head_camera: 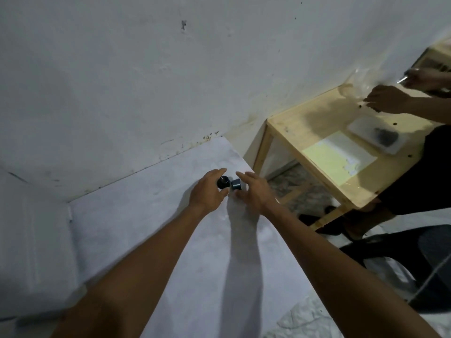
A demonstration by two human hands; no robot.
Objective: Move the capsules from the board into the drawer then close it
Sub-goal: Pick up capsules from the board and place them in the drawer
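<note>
At 12 o'clock on the white board (170, 240), both hands met: left hand (207, 191) curled round a black capsule (223, 182), right hand (253, 191) half-open, fingers pinching a blue capsule (236, 185). Pickup step looked in hand. No drawer in view; next move would need finding it. Another person worked at 2 o'clock.

glossy dark capsules (224, 182), matt white board (136, 215)

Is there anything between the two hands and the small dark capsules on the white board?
Nothing visible. The left hand is at the black capsule, the right hand at the dark blue capsule. No drawer is in view.
</note>
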